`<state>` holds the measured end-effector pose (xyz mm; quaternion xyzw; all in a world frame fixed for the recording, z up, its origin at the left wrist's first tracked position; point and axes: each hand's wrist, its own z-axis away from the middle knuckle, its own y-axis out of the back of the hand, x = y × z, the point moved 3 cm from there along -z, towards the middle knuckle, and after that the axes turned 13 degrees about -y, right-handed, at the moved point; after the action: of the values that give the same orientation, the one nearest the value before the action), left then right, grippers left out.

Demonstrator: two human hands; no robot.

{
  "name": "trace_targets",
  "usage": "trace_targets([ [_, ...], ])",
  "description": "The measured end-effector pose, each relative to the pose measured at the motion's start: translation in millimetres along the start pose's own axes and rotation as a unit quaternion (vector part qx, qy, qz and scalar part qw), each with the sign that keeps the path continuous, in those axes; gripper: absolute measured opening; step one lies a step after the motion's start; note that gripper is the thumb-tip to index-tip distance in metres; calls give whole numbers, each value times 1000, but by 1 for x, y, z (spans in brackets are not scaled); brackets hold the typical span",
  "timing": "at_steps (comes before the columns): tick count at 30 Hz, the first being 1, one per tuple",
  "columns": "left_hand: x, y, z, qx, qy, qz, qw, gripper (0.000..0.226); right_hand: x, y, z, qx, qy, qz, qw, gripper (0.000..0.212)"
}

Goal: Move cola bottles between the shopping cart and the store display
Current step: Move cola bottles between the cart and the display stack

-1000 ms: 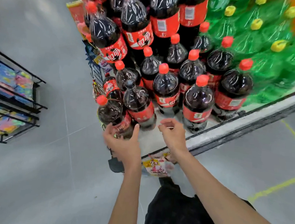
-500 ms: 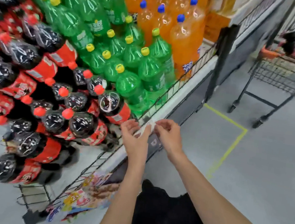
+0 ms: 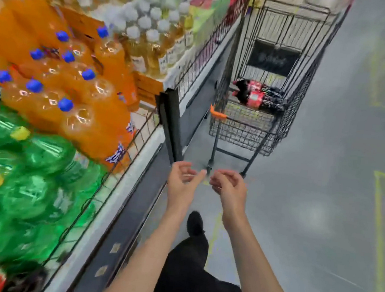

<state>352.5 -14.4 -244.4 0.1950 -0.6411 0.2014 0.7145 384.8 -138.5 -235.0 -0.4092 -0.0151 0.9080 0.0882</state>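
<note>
Green and orange soda bottles (image 3: pixel 54 111) now fill the left of the view, where a second ago the red-capped cola display stood; the person has turned away from it, likely heading to fetch more. Both hands are raised side by side at centre, holding nothing: the left hand (image 3: pixel 183 183) with fingers loosely curled, the right hand (image 3: pixel 228 188) the same. Ahead, on the right, a wire cart (image 3: pixel 243 132) stands beside the shelf rail. Cola bottles (image 3: pixel 258 97), dark with red labels, lie on their sides inside it.
</note>
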Motion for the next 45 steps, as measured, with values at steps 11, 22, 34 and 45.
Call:
trace_targets([
  [11, 24, -170, -189, -94, 118, 88, 985, 14, -176, 29, -158, 99, 20, -41, 994, 6],
  [22, 8, -314, -358, -54, 264, 128, 954, 18, -272, 46, -361, 89, -66, -53, 992, 12],
  [34, -91, -449, -517, -21, 412, 19, 911, 42, -335, 58, -605, 109, -206, 75, 970, 19],
  [45, -222, -497, -592, -53, 521, -53, 851, 78, -300, 54, -775, 27, -134, 561, 817, 76],
])
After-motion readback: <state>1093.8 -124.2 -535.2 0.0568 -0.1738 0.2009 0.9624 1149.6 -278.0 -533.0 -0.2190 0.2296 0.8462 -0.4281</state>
